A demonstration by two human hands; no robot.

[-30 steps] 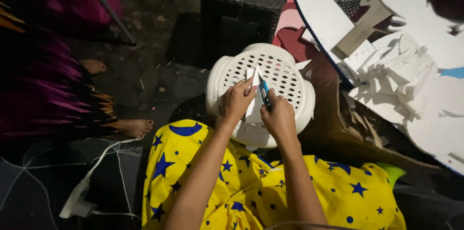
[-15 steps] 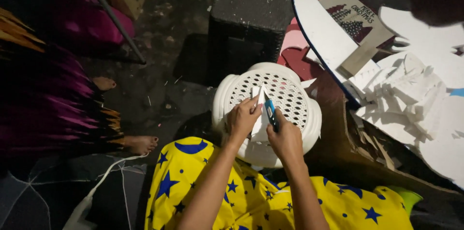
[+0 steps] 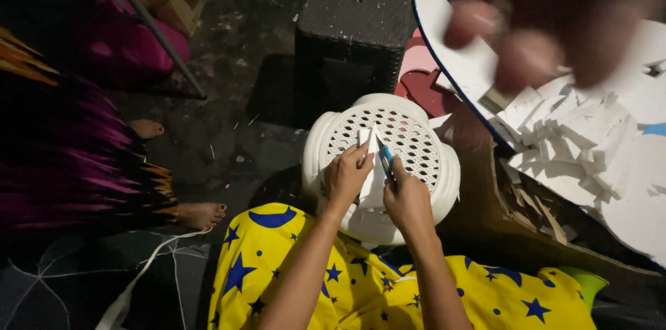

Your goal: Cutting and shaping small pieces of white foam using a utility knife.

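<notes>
One white stool, one blue cutter, one black box, two bare feet.

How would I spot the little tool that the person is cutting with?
Find the round white stool with the holed seat, in front of the yellow starred lap. Over it the right hand grips a slim blue-handled knife against a white sheet piece. It is the only blue thing there.

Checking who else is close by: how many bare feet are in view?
2: one bare foot on the dark floor at the left, another nearer the yellow star-print cloth. Others may be hidden under clothing.
</notes>
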